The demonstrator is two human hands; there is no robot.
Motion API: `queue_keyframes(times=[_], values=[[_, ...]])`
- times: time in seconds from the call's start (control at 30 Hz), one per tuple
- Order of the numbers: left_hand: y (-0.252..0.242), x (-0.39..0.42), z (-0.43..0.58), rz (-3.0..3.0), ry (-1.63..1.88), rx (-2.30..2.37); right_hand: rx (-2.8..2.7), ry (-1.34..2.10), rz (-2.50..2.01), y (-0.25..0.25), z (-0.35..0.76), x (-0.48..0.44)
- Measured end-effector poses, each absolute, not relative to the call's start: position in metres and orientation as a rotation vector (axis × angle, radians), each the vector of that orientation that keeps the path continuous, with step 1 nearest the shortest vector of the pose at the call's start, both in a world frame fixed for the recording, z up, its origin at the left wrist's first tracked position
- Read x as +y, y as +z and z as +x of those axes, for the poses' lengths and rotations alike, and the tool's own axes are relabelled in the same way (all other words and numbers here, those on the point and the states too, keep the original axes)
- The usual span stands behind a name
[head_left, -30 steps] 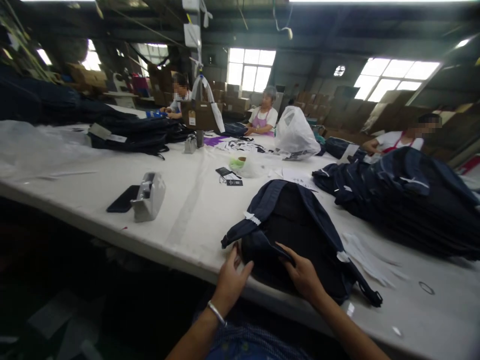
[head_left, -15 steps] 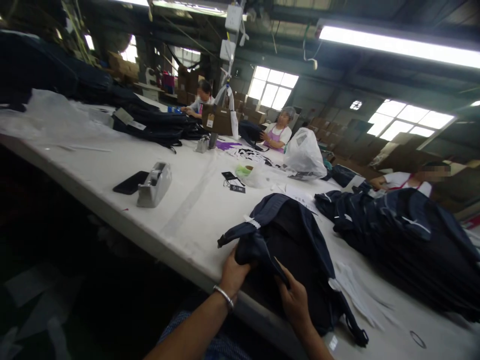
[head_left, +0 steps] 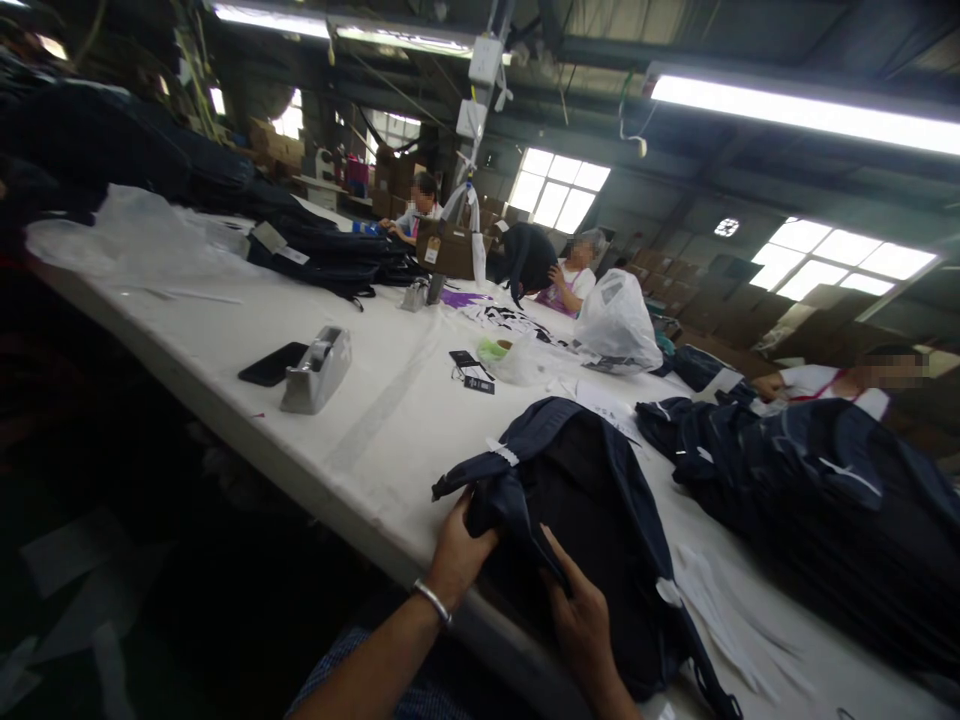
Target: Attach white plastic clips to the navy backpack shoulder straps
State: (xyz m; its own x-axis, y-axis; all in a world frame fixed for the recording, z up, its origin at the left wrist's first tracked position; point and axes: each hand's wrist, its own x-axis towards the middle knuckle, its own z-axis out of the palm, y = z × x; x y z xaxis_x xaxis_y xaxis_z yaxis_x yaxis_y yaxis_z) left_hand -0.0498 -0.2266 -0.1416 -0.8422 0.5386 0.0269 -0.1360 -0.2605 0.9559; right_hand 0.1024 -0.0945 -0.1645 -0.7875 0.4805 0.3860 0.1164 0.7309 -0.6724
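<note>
No text, brand or number can be read with certainty. A small black rectangular hang tag (head_left: 478, 384) on the white tabletop (head_left: 405, 400) bears pale print, too small and blurred to make out. A white paper sheet (head_left: 604, 403) farther right carries dark marks that look like writing, but its characters cannot be told. On the brown flat-sided bag (head_left: 459, 252) hanging at the post (head_left: 436, 290), a small pale tag (head_left: 433, 250) shows faint marking, equally illegible. A white rectangular label (head_left: 295, 255) on the pile of dark fabric bags (head_left: 330, 268) at the left shows no legible wording.
</note>
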Motion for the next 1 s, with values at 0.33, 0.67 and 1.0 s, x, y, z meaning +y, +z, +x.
queue_keyframes(times=[0.33,0.67,1.0], values=[[-0.15,-0.225,-0.058,0.595,2.121,1.678,-2.446,0.77,-0.384,-0.166,0.1,-0.093],[-0.164,-0.224,-0.06,0.327,2.161,1.688,-2.551,0.561,-0.281,-0.173,0.099,-0.096],[-0.136,-0.229,-0.04,0.192,2.108,1.215,-2.524,0.494,-0.217,-0.176,0.101,-0.096]])
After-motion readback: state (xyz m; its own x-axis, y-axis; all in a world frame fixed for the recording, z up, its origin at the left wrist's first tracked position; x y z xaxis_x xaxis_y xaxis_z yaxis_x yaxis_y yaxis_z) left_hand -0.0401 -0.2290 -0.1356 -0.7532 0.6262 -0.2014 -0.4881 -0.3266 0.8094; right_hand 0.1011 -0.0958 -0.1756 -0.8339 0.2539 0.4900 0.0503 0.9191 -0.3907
